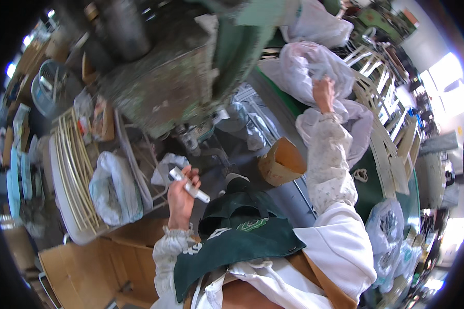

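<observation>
In my left hand point(180, 202), closed before my body, is a short white bar-shaped piece point(189, 185) with a dark round spot near its upper end. My fingers wrap round its middle, and both ends stick out. My right arm stretches far to the right, and my right hand point(324, 96) is at the mouth of a white plastic bag point(299, 64). Its fingers look drawn together there; whatever they grip is too small or hidden to make out. More white plastic point(360, 129) bunches beside my right sleeve.
A large worn green machine point(160, 85) stands ahead. Long pale strips point(384, 108) lie on the green-topped table at right. A cardboard box point(281, 162) sits below, between my arms. At left are a tray of curved rods point(72, 175), a white bag point(116, 188) and a big carton point(82, 273).
</observation>
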`<control>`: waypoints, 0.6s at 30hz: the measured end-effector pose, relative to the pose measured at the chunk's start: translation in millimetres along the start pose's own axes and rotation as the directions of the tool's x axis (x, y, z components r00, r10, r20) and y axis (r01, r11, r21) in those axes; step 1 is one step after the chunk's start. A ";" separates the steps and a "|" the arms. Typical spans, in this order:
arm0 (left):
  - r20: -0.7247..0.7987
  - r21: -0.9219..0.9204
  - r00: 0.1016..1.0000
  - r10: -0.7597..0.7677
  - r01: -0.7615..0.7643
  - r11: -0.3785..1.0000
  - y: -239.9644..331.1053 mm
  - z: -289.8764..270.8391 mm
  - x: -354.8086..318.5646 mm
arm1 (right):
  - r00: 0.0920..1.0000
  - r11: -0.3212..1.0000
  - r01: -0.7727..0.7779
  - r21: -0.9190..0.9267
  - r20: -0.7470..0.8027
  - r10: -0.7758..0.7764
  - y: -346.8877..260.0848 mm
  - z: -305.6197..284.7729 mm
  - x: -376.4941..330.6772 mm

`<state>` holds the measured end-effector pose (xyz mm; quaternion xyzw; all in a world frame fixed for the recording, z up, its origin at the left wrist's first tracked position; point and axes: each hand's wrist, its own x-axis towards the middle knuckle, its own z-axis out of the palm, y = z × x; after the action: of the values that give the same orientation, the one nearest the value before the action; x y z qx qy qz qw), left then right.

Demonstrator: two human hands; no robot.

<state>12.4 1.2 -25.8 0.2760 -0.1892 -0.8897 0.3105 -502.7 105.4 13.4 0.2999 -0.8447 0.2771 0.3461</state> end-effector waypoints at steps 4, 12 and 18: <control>-0.036 0.043 0.998 0.048 -0.047 0.998 12.3 27.5 -1.5 | 0.768 0.555 -0.124 0.823 0.434 -0.472 -152.9 -37.2 -70.9; -0.035 0.087 0.999 0.040 -0.037 0.996 16.3 27.7 -0.6 | 0.222 0.238 -0.876 0.419 0.789 -0.572 -300.0 -84.6 -130.8; 0.105 -0.094 0.994 0.027 -0.018 0.995 12.3 9.9 12.9 | 0.138 0.322 -0.877 0.357 0.828 -0.543 -303.6 -74.4 -140.2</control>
<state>3.4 -14.8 -16.8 0.2114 -0.1672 -0.9074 0.3224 -178.1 -2.5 32.3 0.3825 -0.5429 0.4786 -0.5744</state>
